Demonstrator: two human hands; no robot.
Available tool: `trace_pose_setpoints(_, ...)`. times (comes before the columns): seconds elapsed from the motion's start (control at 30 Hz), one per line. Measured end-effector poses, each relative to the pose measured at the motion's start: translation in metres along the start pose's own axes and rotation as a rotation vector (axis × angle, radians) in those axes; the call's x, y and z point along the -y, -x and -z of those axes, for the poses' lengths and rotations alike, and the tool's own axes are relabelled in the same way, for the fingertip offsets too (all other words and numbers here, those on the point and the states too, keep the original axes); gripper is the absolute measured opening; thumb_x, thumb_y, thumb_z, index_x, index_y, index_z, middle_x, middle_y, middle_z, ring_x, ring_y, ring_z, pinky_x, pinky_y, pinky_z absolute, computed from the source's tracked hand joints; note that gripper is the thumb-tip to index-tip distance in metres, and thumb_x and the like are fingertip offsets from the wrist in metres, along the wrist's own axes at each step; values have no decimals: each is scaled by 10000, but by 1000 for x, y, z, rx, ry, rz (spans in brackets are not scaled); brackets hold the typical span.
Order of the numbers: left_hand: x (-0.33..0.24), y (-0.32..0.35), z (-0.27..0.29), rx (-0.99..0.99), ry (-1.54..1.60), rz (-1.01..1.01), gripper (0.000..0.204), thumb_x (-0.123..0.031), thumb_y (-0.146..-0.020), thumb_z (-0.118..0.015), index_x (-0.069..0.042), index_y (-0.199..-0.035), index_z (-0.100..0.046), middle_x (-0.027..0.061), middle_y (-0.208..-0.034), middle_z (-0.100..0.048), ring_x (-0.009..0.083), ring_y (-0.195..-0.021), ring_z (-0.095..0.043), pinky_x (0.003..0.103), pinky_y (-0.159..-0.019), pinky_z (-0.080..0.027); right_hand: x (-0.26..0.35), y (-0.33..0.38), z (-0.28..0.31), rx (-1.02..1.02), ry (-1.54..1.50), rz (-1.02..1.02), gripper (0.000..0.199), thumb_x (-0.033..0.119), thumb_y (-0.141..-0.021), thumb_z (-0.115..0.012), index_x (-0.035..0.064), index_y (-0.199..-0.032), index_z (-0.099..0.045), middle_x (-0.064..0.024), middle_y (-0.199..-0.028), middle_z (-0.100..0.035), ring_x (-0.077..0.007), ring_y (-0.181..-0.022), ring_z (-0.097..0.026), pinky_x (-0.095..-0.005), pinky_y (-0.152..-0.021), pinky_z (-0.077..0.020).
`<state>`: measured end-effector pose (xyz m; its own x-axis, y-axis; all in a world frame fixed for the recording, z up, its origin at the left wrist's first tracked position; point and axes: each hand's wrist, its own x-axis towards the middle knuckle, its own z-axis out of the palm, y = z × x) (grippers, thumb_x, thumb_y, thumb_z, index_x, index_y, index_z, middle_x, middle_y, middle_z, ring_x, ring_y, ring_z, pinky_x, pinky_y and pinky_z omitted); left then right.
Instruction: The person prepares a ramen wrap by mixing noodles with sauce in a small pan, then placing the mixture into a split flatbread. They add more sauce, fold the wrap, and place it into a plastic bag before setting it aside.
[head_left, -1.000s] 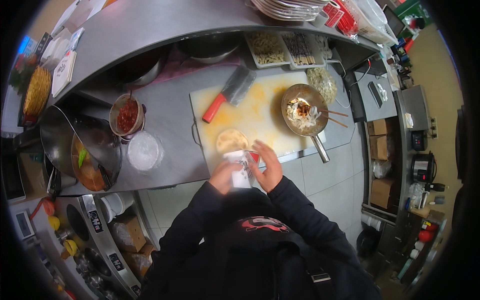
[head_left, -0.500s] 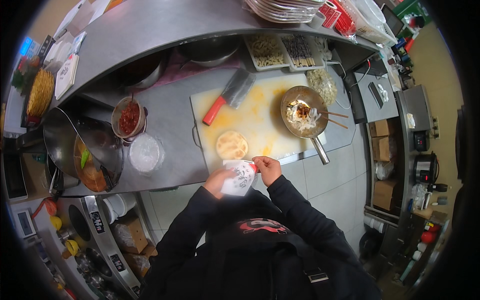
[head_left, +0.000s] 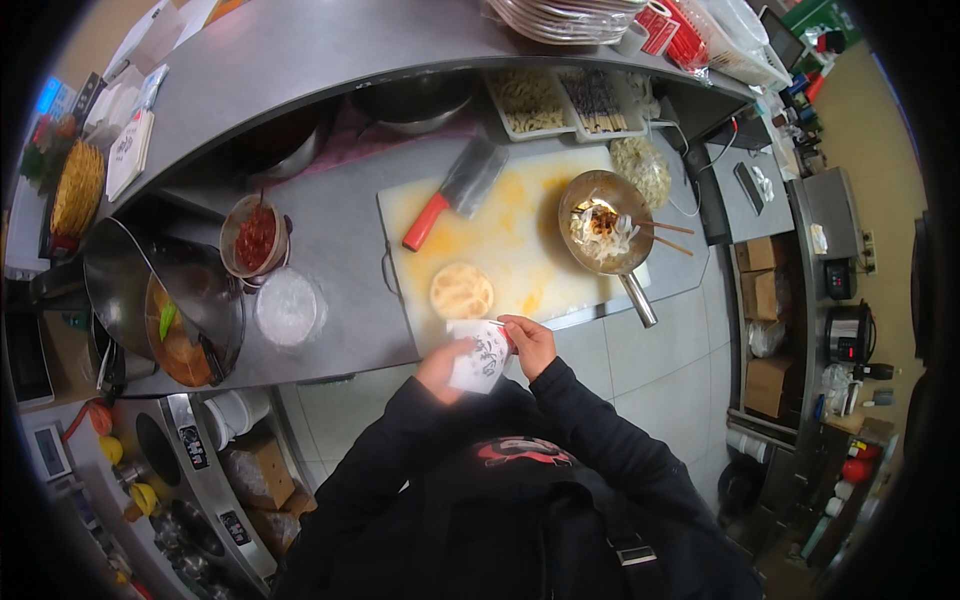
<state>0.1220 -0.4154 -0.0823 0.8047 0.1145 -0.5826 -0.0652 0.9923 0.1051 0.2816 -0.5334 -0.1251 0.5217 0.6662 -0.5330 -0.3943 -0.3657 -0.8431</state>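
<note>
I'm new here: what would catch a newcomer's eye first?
Probably the red-handled metal cleaver, at the upper left of the white cutting board. Next, the round metal pan at the board's right. Then the white paper pouch, at the near edge, in left hand and right hand.

Points left forearm (head_left: 372, 440) toward one o'clock, right forearm (head_left: 603, 408) toward ten; curls left hand (head_left: 438, 373) between eight and nine o'clock of the pinching right hand (head_left: 531, 346).
</note>
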Motion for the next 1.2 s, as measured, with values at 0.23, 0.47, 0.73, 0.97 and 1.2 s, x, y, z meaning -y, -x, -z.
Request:
trace_pose_setpoints(0.23,5,4,-4,-81,-73,-94,433,-120,-916,-579,71,-1302,-533,202,-1192,-658,314,-1073,-667,429,-926,-539,3,5,-8,40,-111,136,255,162,-1011,-605,5,-1199,-675,-45,-970,-715,-91,-821,-650,-249,-717,-537)
trace_pose_setpoints(0.47,5,2,-3,-247,-408,-213,335,-86,-929,-600,81,-1219,-596,180,-1104,-693,283,-970,-705,380,-851,-569,5,-1,-8,73,-405,-80,298,149,-1004,-587,-44,-1229,-623,-123,-1089,-693,-185,-956,-668,-310,-864,-531)
trace_pose_setpoints(0.73,2,-2,2,-129,-197,-152,381,-77,-918,-561,87,-1262,-554,195,-1132,-685,300,-1004,-700,405,-897,-568,4,0,-15,494,-879,-385,408,284,-1047,-512,-7,-1331,-542,-145,-1217,-669,-258,-1091,-662,-391,-969,-525)
trace_pose_setpoints(0.97,2,-20,3,-36,-62,-154,431,-72,-893,-510,83,-1295,-521,200,-1202,-655,323,-1108,-657,463,-995,-519,10,-2,-18,86,-183,-95,589,371,-988,-602,-31,-1395,-462,-156,-1262,-648,-280,-1090,-663,-369,-974,-522)
trace_pose_setpoints(1.2,-18,-53,-12,-8,-57,-205,366,-67,-936,-488,13,-1290,-534,120,-1236,-631,258,-1178,-597,413,-1039,-468,68,15,-21,147,863,799,725,27,-718,-722,-38,-1395,-472,-292,-1378,-525,-458,-1332,-470,-465,-1115,-405)
